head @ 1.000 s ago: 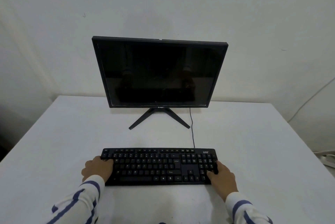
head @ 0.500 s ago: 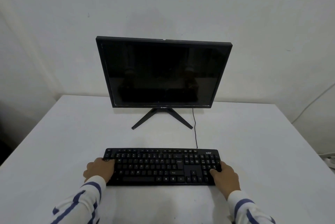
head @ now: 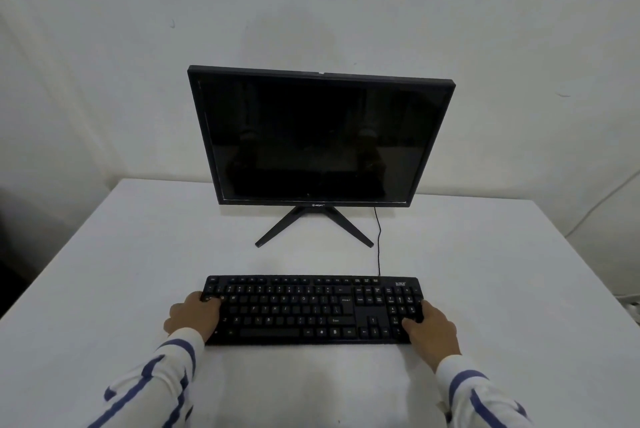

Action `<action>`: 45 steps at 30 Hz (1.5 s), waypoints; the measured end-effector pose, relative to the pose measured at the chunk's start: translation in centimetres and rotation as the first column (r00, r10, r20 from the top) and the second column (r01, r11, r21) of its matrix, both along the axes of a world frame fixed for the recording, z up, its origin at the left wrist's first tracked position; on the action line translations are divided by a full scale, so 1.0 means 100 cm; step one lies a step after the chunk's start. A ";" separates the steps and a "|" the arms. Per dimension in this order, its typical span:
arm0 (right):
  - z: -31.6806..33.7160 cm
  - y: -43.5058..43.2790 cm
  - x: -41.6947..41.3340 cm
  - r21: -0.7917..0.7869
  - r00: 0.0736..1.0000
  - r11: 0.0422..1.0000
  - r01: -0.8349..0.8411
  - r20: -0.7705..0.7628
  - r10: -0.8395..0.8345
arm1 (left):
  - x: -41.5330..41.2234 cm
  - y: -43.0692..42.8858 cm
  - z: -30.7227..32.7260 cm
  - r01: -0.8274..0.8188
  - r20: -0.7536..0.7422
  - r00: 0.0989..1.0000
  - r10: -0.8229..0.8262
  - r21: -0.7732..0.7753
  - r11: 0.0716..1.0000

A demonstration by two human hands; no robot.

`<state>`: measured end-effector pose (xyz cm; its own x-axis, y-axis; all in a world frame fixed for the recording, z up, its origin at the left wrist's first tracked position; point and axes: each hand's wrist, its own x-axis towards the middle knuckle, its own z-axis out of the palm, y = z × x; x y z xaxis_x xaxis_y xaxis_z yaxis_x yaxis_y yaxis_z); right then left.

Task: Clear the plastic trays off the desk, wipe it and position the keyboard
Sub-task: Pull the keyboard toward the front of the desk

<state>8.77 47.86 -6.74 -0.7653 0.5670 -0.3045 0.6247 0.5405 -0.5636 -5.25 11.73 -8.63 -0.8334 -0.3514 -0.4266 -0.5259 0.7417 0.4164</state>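
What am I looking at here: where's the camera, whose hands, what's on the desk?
There is no machine here: a person works bare-handed. The picture comes from one wide-angle camera worn on the person's head, looking forward and down, so the striped sleeves enter from the bottom edge. On the white desk stands a dark monitor on a forked foot. In front of it lies a black keyboard, with a thin cable running back toward the monitor. The left hand grips the keyboard's left end and the right hand grips its right end.
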 end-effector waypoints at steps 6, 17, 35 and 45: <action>-0.004 -0.001 0.003 0.000 1.000 1.000 0.002 -0.003 -0.002 | -0.002 -0.006 -0.004 0.018 -0.034 0.999 -0.017 0.032 0.999; -0.002 0.008 0.005 -0.037 1.000 0.999 0.006 -0.012 -0.007 | -0.005 -0.004 -0.004 -0.015 -0.009 1.000 0.015 -0.021 1.000; 0.001 0.008 0.007 -0.055 0.997 0.997 -0.061 -0.049 0.058 | 0.005 -0.003 -0.009 0.029 -0.035 0.999 -0.032 -0.080 0.996; -0.006 0.006 0.008 0.020 0.997 0.997 -0.071 -0.019 0.071 | 0.005 -0.003 -0.010 0.011 -0.023 1.000 -0.012 -0.059 0.998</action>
